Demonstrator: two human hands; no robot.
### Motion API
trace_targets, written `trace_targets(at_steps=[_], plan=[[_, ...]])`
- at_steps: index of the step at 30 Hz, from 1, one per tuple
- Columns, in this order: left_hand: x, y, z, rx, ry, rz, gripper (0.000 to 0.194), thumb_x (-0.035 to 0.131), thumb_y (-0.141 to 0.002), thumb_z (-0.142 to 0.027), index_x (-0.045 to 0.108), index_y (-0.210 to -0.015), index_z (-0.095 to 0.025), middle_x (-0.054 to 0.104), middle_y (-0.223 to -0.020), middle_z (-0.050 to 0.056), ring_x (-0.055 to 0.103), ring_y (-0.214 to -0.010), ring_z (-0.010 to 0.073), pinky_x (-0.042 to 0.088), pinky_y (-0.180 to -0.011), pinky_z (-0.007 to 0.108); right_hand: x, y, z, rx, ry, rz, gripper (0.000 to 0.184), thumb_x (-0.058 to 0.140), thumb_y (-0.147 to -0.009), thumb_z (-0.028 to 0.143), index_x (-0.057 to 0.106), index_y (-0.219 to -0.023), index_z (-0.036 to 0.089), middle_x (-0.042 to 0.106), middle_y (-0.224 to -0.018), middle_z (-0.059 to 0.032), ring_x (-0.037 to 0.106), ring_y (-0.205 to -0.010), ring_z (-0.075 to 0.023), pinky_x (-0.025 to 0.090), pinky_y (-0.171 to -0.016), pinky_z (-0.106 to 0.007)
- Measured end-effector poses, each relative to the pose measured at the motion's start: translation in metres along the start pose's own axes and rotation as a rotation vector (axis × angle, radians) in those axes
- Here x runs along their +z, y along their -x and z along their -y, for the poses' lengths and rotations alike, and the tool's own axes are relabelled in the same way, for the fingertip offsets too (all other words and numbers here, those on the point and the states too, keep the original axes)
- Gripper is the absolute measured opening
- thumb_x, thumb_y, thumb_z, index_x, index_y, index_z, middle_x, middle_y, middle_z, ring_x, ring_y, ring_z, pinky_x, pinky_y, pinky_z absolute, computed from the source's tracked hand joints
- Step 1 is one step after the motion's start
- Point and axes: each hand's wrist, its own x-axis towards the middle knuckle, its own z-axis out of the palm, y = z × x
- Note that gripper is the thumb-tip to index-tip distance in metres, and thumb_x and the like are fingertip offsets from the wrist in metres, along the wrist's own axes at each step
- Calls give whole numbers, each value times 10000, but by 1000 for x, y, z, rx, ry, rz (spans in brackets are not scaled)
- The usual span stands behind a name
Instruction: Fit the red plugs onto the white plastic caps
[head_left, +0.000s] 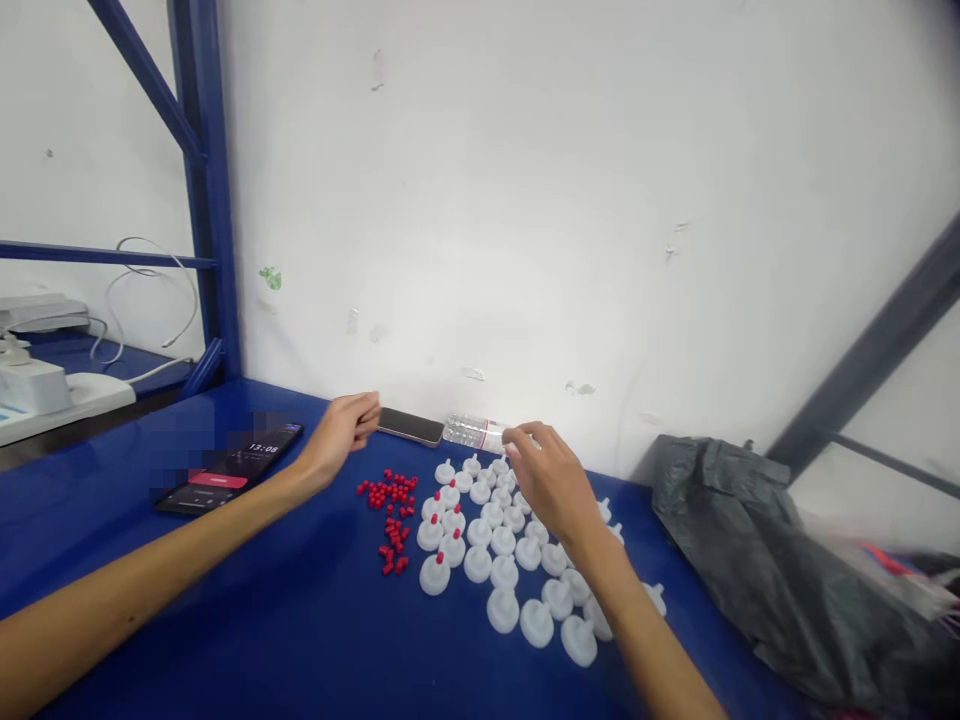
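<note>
Several white plastic caps [504,545] stand in rows on the blue table [285,640]; a few at the left carry small red tips. A heap of loose red pieces [391,510] lies left of them. My right hand [546,478] hovers over the far caps with fingers curled, its fingertips by a small clear bottle [474,432] lying against the wall; whether it grips anything is unclear. My left hand [341,432] reaches past the red pieces, fingers curled in, close to a phone [409,426] lying by the wall.
A second phone [231,468] with a lit screen lies at the left. A crumpled dark plastic bag [757,560] covers the table's right side. The white wall stands right behind. Blue shelf posts [206,190] and white cables are at the far left.
</note>
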Motion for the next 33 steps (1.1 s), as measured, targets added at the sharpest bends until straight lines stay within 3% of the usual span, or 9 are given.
trace_targets(at_steps=[4,9,12,15,18,21,25,33], plan=[[-20,-7,26,-35,-261,-126,311,683,-1039,-461,700,-1152,-173,739,-1106,52,726,-930,223,639,-829,423,9,16,-15,41,-9,19,202,542,-1045,189,679,-1188,226,752,-1118,-83,747,-910,-257,647,-822,-431],[-11,0,26,50,-491,3,272,624,-1060,-431,737,-1008,-189,764,-1003,38,717,-944,237,581,-924,461,15,19,-4,-33,-63,56,201,558,-1067,231,703,-1206,243,800,-1132,-61,750,-1094,-268,600,-1000,-472],[-5,6,23,85,-567,74,221,581,-1046,-339,768,-1072,-223,790,-1060,53,714,-961,253,552,-927,445,16,19,1,-71,-94,84,181,562,-1066,203,716,-1150,249,819,-1083,-40,759,-1033,-242,591,-964,-449],[-7,8,24,76,-621,120,246,625,-1038,-356,739,-1205,-216,786,-1053,56,725,-957,251,570,-918,450,18,19,5,-98,-113,121,187,578,-1051,174,711,-1155,256,826,-1077,-35,759,-997,-229,579,-931,-433],[-11,7,24,44,-665,163,248,684,-1036,-417,738,-1119,-189,774,-1027,43,734,-948,234,605,-917,467,21,20,9,-110,-114,149,258,581,-1035,139,693,-1241,245,831,-1047,-47,758,-951,-233,567,-926,-443],[-13,6,22,14,-700,196,205,716,-1027,-389,741,-1038,-186,774,-1059,42,741,-992,234,620,-938,469,22,20,11,-110,-119,186,201,620,-1019,133,733,-1144,242,834,-957,-30,756,-893,-226,551,-945,-443],[-13,7,18,-17,-722,226,174,721,-1027,-361,744,-1044,-189,778,-1096,45,745,-1012,234,629,-947,464,21,18,13,-95,-146,251,111,685,-1005,176,764,-989,253,837,-895,5,758,-844,-199,532,-996,-436],[-13,6,21,-42,-753,290,206,716,-1030,-389,737,-1076,-188,774,-1093,46,750,-987,230,642,-913,450,17,18,18,-33,-208,343,127,674,-1022,231,797,-997,247,847,-886,-18,768,-832,-214,536,-1034,-476]])
